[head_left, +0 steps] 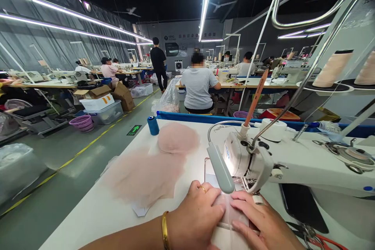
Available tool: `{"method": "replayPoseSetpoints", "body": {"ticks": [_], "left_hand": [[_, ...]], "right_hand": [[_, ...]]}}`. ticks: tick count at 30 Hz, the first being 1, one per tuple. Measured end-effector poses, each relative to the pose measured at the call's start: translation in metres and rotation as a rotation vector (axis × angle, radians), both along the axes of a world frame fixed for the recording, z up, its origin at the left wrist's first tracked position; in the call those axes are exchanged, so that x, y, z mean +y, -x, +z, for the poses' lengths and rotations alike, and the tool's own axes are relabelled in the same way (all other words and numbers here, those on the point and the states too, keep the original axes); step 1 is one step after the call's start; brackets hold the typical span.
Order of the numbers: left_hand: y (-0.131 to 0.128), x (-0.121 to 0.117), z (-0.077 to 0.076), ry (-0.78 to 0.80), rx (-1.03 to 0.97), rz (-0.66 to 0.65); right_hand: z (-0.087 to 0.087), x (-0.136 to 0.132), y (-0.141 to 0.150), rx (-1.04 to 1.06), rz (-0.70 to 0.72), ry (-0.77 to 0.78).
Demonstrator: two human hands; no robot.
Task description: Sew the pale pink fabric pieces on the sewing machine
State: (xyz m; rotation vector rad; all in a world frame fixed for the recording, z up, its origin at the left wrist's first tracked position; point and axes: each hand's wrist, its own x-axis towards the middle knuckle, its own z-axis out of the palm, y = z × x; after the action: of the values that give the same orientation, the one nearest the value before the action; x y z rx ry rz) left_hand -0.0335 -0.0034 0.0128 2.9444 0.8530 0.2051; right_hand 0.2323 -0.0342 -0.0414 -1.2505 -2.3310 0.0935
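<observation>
A piece of sheer pale pink fabric (230,207) lies on the sewing machine bed, below the needle area. My left hand (195,211) rests on its left side, fingers and thumb apart and pressing down. On the other side, my right hand (258,218) lies with fingers spread over the fabric's right edge. The sewing machine head (243,156) stands just beyond my fingers; a grey lamp (219,168) hides the needle. Left of my hands, sheer pink fabric pieces (149,175) are spread on the white table (88,218), with a rounded pile (178,137) behind them.
A blue thread spool (152,125) stands at the table's far left corner. A black phone (304,207) and red-handled scissors (319,238) lie right of my right hand. Thread cones (332,68) stand at upper right. A seated person (199,86) works ahead.
</observation>
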Motion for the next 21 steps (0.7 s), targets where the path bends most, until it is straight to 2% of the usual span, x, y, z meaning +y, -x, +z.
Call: {"method": "replayPoseSetpoints", "body": {"ticks": [4,6,9,12,15,18,21], "left_hand": [[0.003,-0.003,-0.003,0.051,0.059,-0.056],[0.000,-0.003,-0.009,0.090,-0.018,-0.024],[-0.007,0.002,-0.018,0.171,-0.200,0.071],[-0.016,0.010,-0.021,0.240,-0.354,0.122],[-0.021,0.017,-0.019,0.276,-0.382,0.134],[-0.023,0.023,-0.016,0.259,-0.343,0.150],[-0.022,0.026,-0.011,0.255,-0.386,0.101]], "right_hand": [[0.029,-0.009,0.002,0.021,0.141,0.175],[0.033,-0.009,0.007,0.059,0.162,0.169],[0.027,-0.007,0.013,0.155,0.152,0.164],[0.017,-0.006,0.014,0.276,0.069,0.164],[0.011,-0.005,0.016,0.400,-0.046,0.121],[0.013,-0.006,0.025,0.542,-0.159,0.158],[0.019,-0.008,0.037,0.703,-0.249,0.227]]}}
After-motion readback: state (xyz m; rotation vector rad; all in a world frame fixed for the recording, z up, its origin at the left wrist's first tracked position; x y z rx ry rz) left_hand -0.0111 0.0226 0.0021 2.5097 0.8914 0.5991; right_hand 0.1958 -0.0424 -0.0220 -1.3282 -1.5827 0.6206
